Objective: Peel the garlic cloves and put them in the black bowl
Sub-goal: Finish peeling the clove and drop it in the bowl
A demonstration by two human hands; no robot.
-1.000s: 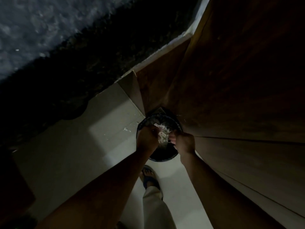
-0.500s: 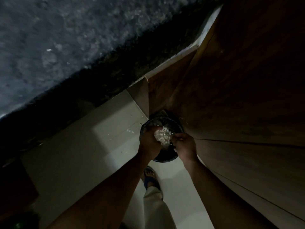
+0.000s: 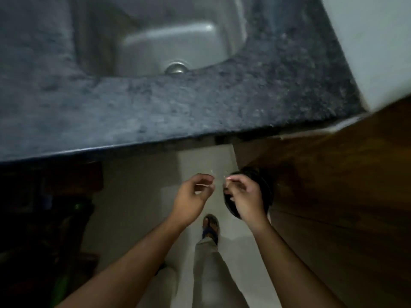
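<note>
We see a dim kitchen from above: a speckled dark stone bench (image 3: 200,107) with a rounded front edge carries a smooth grey metal sink (image 3: 169,41) whose round drain (image 3: 176,68) shows at the basin's near side. To the right runs a brown wood-grain cabinet (image 3: 344,185), and below lies a pale, smooth floor (image 3: 138,185). Low beside the cabinet sits the black bowl (image 3: 264,185), round and dark, mostly hidden behind our right hand (image 3: 244,196); we cannot tell what it rests on or what it holds. Our left hand (image 3: 191,196) hangs over the floor, just left of the bowl, fingers loosely curled and its grip released, holding nothing. The right hand's fingers curl inward with thumb and fingertip close together, but whether that grip pinches anything we cannot tell. Both forearms reach forward, bare. A sandalled foot (image 3: 210,227) and a light trouser leg (image 3: 211,274) show beneath them.
</note>
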